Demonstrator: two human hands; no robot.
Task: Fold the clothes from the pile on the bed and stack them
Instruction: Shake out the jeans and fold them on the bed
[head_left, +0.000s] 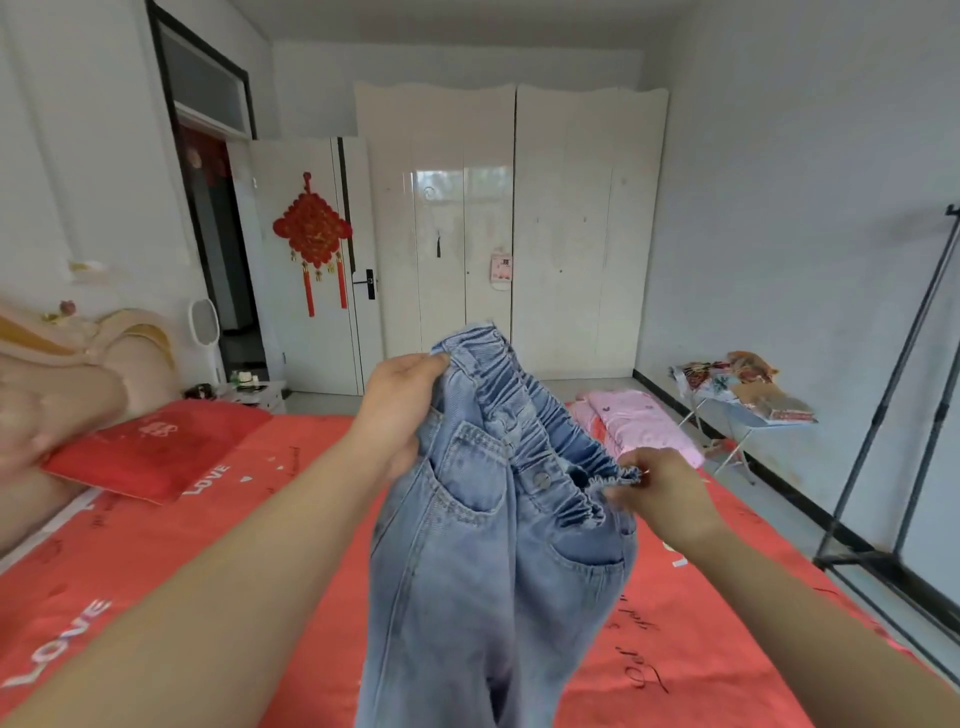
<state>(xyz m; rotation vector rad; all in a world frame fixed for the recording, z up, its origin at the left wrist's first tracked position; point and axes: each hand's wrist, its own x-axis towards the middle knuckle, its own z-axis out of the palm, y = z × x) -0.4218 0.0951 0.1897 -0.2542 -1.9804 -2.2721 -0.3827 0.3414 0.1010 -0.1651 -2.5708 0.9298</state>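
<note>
Red sheets cover the bed (218, 561) in front of me, and the jeans (483, 571) hang in the air above its middle, legs dropping out of view. Pink clothes (641, 428) lie by the far edge, toward the right corner, which I'd guess is the stack. My left hand (400, 415) grips one end of the elastic waistband and my right hand (662, 491) pinches the other. I'm squaring them up — next they need laying flat, leg onto leg.

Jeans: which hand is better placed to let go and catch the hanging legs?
Probably the right hand: it only pinches the waistband end, lower down; the left hand grips a fuller bunch of jeans higher.
</note>
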